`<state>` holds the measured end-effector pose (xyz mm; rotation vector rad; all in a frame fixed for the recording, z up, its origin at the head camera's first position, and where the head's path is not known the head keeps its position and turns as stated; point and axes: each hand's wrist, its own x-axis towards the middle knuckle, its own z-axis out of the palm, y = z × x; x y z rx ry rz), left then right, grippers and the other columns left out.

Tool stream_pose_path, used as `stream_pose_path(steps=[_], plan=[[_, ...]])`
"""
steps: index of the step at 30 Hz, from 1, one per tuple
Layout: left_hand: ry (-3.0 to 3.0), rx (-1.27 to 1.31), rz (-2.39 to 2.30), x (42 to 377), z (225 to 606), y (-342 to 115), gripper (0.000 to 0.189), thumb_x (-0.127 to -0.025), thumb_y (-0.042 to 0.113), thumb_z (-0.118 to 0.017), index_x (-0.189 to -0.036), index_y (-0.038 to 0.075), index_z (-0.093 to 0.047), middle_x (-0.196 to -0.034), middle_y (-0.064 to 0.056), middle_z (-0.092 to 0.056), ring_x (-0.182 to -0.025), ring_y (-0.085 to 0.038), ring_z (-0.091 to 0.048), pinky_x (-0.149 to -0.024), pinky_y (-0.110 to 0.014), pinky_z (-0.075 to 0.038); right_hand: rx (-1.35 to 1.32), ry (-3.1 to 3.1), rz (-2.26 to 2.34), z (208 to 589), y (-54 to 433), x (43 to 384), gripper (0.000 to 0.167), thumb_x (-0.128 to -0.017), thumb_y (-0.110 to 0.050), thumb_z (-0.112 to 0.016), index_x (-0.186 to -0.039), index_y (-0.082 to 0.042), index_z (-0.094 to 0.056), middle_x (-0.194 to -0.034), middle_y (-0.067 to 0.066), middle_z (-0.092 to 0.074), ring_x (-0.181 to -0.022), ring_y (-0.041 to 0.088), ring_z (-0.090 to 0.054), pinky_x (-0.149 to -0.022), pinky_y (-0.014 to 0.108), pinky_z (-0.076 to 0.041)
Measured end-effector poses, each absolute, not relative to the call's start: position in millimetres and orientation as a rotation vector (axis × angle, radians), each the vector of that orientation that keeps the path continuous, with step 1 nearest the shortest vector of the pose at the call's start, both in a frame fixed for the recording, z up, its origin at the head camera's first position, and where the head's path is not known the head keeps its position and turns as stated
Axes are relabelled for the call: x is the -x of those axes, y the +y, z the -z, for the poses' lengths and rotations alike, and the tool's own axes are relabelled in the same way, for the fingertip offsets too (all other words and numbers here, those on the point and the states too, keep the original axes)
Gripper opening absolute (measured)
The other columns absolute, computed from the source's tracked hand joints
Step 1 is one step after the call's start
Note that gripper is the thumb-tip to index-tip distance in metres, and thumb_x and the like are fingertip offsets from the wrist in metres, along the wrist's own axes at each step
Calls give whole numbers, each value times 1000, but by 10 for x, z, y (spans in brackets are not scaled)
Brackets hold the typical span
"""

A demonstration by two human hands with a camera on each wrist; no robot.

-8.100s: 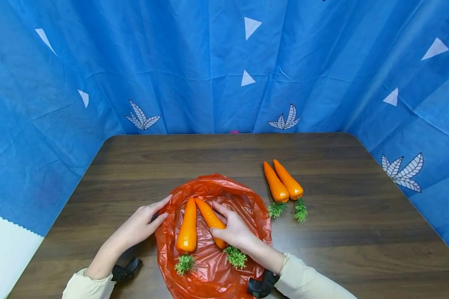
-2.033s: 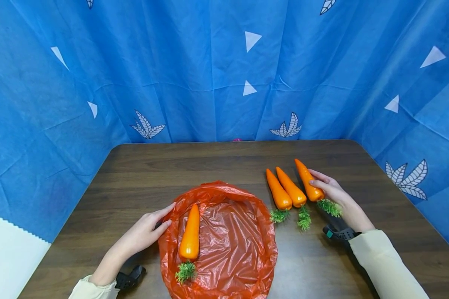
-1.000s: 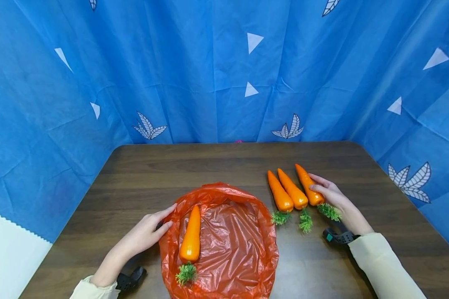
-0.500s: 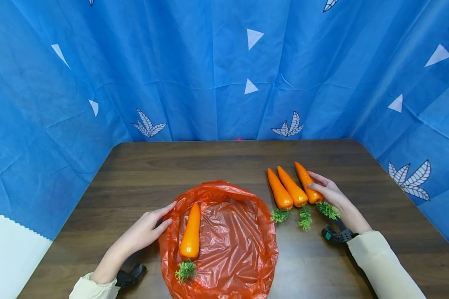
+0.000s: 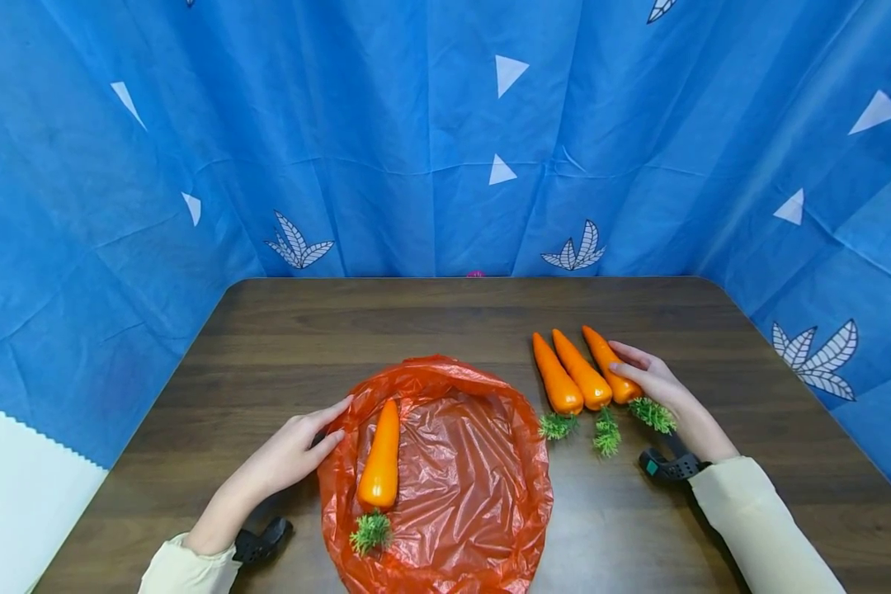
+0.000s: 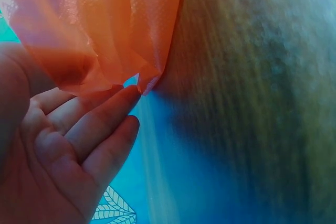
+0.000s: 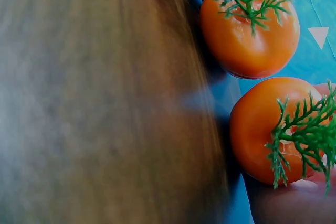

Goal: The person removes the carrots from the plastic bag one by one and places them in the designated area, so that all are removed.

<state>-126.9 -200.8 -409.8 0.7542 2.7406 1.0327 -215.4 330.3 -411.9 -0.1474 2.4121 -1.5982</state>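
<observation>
A red plastic bag (image 5: 456, 483) lies spread wide on the table, with one orange carrot (image 5: 380, 462) with green leaves on its left side. My left hand (image 5: 293, 454) holds the bag's left side, the thumb and fingertips at its edge; in the left wrist view the thin film (image 6: 121, 30) is partly in front of the thumb. To the right, my right hand (image 5: 657, 384) grips another carrot (image 5: 609, 363) from its right side. Two more carrots (image 5: 557, 379) (image 5: 582, 371) lie left of it, tips pointing away. The right wrist view shows the gripped carrot's leafy end (image 7: 268, 129).
The brown wooden table (image 5: 341, 330) carries everything. A blue curtain (image 5: 386, 140) with white shapes closes off the back and sides. Black bands (image 5: 263, 540) sit on both wrists. A white surface (image 5: 22, 495) shows at the left edge.
My right hand has left the bag, taking one of its two carrots to the table's right. Lately it has brought that carrot closer to the other two. My left hand stays at the bag.
</observation>
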Motion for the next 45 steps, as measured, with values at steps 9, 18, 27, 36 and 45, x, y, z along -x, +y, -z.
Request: stream_pose_path(steps=[9, 18, 27, 36, 45], plan=[[2740, -754, -1032, 1280, 4085, -1994, 54, -93, 14, -59, -140, -3, -38, -132, -19, -50, -111, -31, -55, -88, -44, -46, 125, 2299, 1684, 4080, 3347, 2148, 63, -101, -24, -43, -145, 8, -13, -146, 34, -15, -87, -5, -52, -75, 21, -51], [2761, -779, -1037, 1262, 4092, -2001, 54, -93, 14, -59, -140, -3, -39, -131, -19, -51, -112, -32, -54, -90, -46, -44, 49, 2156, 1857, 4017, 3413, 2045, 67, -100, -27, -46, -146, 7, -11, -151, 25, -11, -99, -9, -51, -86, 15, -44], [2760, -777, -1038, 1262, 4102, -2003, 54, -93, 15, -59, -141, -2, -39, -131, -19, -51, -113, -32, -53, -90, -47, -44, 46, 2043, 2033, 3917, 3431, 1939, 68, -99, -21, -48, -147, 6, -8, -139, 1, -38, -129, 13, -33, -107, 30, -19], [2770, -790, -1029, 1264, 4089, -1998, 54, -94, 16, -59, -140, -3, -39, -132, -20, -49, -114, -33, -52, -91, -48, -43, 130, 1943, 2227, 3828, 3361, 1857, 64, -99, -12, -48, -145, 9, -10, -118, -13, -51, -108, -3, -50, -105, 28, -22], [2754, -766, -1036, 1276, 4102, -1999, 55, -93, 13, -59, -141, -2, -37, -133, -19, -49, -115, -32, -52, -91, -46, -43, 282, 1967, 2257, 3603, 3065, 1685, 55, -100, -12, -45, -146, 5, -20, -140, 4, -37, -118, 1, -45, -104, 28, -25]])
